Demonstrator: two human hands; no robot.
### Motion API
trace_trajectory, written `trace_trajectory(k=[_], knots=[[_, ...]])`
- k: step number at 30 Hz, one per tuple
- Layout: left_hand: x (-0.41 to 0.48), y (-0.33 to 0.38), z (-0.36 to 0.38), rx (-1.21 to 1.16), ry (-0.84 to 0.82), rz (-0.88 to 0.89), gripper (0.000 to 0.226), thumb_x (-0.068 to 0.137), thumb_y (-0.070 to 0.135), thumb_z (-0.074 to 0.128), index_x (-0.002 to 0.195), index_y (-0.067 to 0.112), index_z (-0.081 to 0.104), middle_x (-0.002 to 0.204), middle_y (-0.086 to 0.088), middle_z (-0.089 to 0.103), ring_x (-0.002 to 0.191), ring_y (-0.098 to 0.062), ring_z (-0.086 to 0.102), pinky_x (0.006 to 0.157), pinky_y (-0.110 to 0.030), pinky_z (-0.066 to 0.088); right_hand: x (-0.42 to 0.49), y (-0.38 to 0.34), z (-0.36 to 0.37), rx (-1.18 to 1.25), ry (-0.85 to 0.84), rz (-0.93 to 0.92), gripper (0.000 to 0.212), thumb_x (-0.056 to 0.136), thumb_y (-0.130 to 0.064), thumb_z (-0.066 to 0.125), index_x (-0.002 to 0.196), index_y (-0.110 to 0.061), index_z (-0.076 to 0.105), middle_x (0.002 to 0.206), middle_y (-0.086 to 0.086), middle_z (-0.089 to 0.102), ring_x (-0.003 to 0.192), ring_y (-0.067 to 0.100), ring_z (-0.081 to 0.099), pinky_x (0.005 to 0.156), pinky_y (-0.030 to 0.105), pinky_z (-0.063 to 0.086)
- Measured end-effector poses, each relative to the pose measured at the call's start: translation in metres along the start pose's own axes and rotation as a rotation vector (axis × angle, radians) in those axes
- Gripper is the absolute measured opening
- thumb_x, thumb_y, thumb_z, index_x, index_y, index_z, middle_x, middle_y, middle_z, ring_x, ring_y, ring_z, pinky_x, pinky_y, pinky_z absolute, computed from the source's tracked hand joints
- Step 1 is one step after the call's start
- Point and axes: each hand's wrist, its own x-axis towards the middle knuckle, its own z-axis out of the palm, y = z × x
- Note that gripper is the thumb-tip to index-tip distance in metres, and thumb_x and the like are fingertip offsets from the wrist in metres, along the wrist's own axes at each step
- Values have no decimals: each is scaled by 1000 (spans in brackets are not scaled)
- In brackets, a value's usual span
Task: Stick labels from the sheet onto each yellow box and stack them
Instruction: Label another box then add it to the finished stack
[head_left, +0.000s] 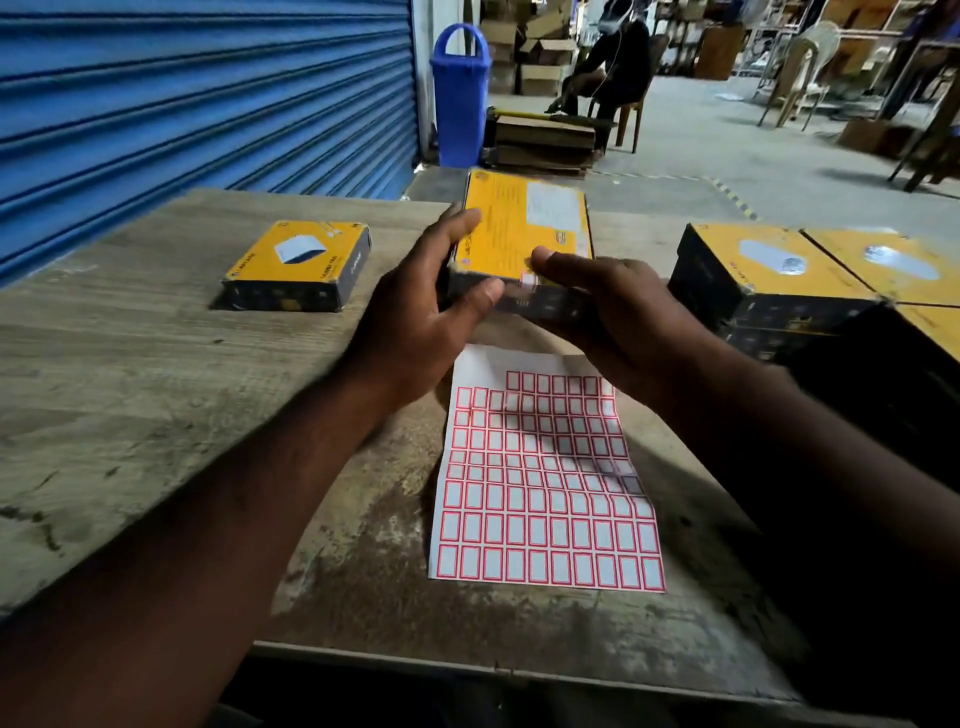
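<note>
Hands both clamped on box | left hand steadies its side | right hand thumbs label onto near edge | sheet just below on bench, likely handy for next peel

A blue roller shutter and blue bin stand beyond the worn wooden table.

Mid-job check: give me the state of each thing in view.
held box: gripped by both hands.
left hand: grips its left edge.
right hand: thumb presses a label at its near edge.
label sheet: flat on the table, top-left labels gone.
lone box: flat on the table, left.
stacked boxes: piled at right.
shutter: down.
</note>
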Motion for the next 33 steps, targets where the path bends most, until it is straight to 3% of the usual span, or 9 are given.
trace_trajectory(k=[3, 6, 9, 16, 20, 23, 25, 28, 33], knots=[[2, 2, 2, -234, 9, -165, 90, 85, 48, 63, 157, 22, 16, 147, 24, 39, 132, 7, 42, 114, -29, 37, -3, 0, 5, -83, -17, -80, 39, 91, -7, 63, 128, -1, 53, 114, 13, 71, 102, 26, 71, 88, 37, 59], [3, 0, 4, -294, -20, -197, 78, 85, 46, 67, 150, 21, 31, 141, 6, 57, 126, -11, 57, 107, -43, 47, -5, 3, 9, -89, -18, -114, 45, 93, -3, 61, 135, -5, 46, 121, 13, 67, 101, 24, 71, 82, 33, 60], [0, 0, 7, -281, -33, -190, 67, 84, 35, 69, 142, 19, 40, 130, 2, 64, 115, -12, 64, 100, -40, 54, -5, 4, 10, -82, -28, -100, 44, 97, -6, 54, 139, -7, 41, 125, 12, 64, 107, 24, 68, 85, 36, 60], [0, -4, 5, -252, -66, -211, 59, 87, 31, 66, 140, 22, 43, 129, 3, 65, 116, -14, 64, 101, -45, 52, -6, 0, 7, -149, -139, -99, 38, 94, -1, 55, 130, -8, 48, 122, 12, 66, 106, 23, 69, 88, 34, 58], [2, -4, 3, -242, -50, -235, 48, 89, 30, 58, 136, 23, 50, 126, 4, 67, 116, -14, 64, 103, -47, 49, -7, 4, 7, -254, -110, -128, 66, 83, 4, 67, 140, -8, 34, 119, 9, 65, 100, 18, 70, 80, 26, 58], [4, -2, 4, -324, -51, -274, 43, 95, 21, 52, 138, 19, 48, 128, -3, 66, 116, -22, 65, 101, -51, 51, -7, 6, 7, -237, -58, -138, 70, 84, 5, 66, 142, -11, 30, 116, 7, 63, 96, 17, 70, 76, 24, 58], [4, 0, 4, -387, -55, -285, 39, 102, 11, 45, 141, 14, 45, 130, -7, 65, 116, -25, 64, 100, -50, 52, -6, 6, 7, -213, -47, -143, 65, 88, 1, 65, 142, -10, 31, 115, 7, 65, 93, 16, 72, 77, 25, 58], [3, 2, 5, -402, -112, -263, 42, 101, 21, 51, 142, 19, 43, 131, -1, 64, 114, -20, 66, 95, -43, 55, -5, 6, 8, -199, -28, -140, 53, 94, -8, 60, 141, -11, 34, 113, 4, 67, 89, 12, 73, 73, 25, 58], [1, 1, 5, -183, -121, -152, 75, 86, 22, 76, 147, 20, 32, 134, 7, 59, 116, -1, 61, 92, -17, 51, 1, 4, 7, -126, -23, -92, 40, 99, -17, 53, 137, -11, 40, 123, 10, 64, 104, 24, 70, 83, 36, 60]])
